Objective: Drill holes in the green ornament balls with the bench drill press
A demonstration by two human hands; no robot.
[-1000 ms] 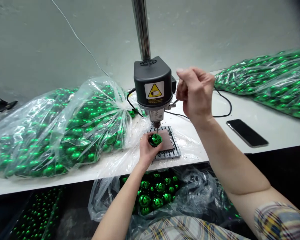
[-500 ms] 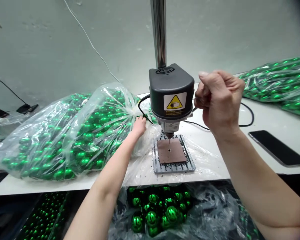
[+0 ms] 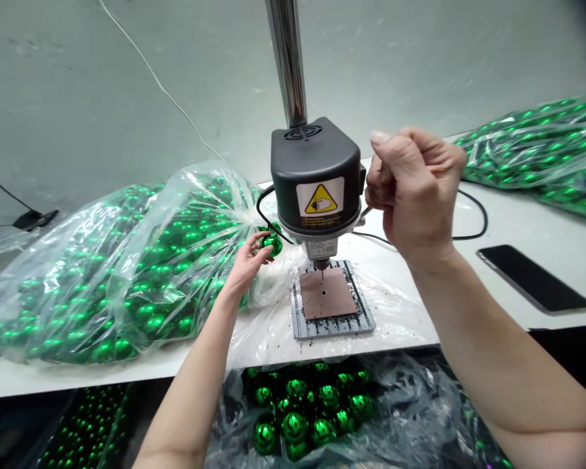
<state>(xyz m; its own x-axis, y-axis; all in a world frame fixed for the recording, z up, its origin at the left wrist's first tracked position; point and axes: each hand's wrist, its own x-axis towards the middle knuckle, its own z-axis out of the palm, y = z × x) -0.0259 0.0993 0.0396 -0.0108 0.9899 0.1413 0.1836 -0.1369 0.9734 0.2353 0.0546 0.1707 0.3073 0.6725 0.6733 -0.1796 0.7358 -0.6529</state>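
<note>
A shiny green bauble (image 3: pixel 274 243) sits in my left hand (image 3: pixel 250 259), the thumb and fingers closed around its left side. The hand is beside the gathered neck of a clear bag of green baubles (image 3: pixel 170 267). My right hand (image 3: pixel 417 189) is curled into a fist at the right of the black drill press (image 3: pixel 317 176). A short metal lever (image 3: pixel 365 213) runs from the drill head into that fist; its end is hidden by the fingers. Below the drill bit, a brown square plate (image 3: pixel 329 296) with a small hole lies on the grooved grey base (image 3: pixel 332 331).
Loose green baubles (image 3: pixel 293 426) lie in a plastic-lined container below the table edge. A phone (image 3: pixel 534 277) lies on the white table at the right. Another bag of baubles (image 3: pixel 532 153) stands at the back right. Dark shavings surround the plate, and a black cable loops behind.
My left hand has come away from the bag's neck, slightly left and nearer, and a green bauble now shows in it. My right fist stays beside the drill head. The view has shifted a little.
</note>
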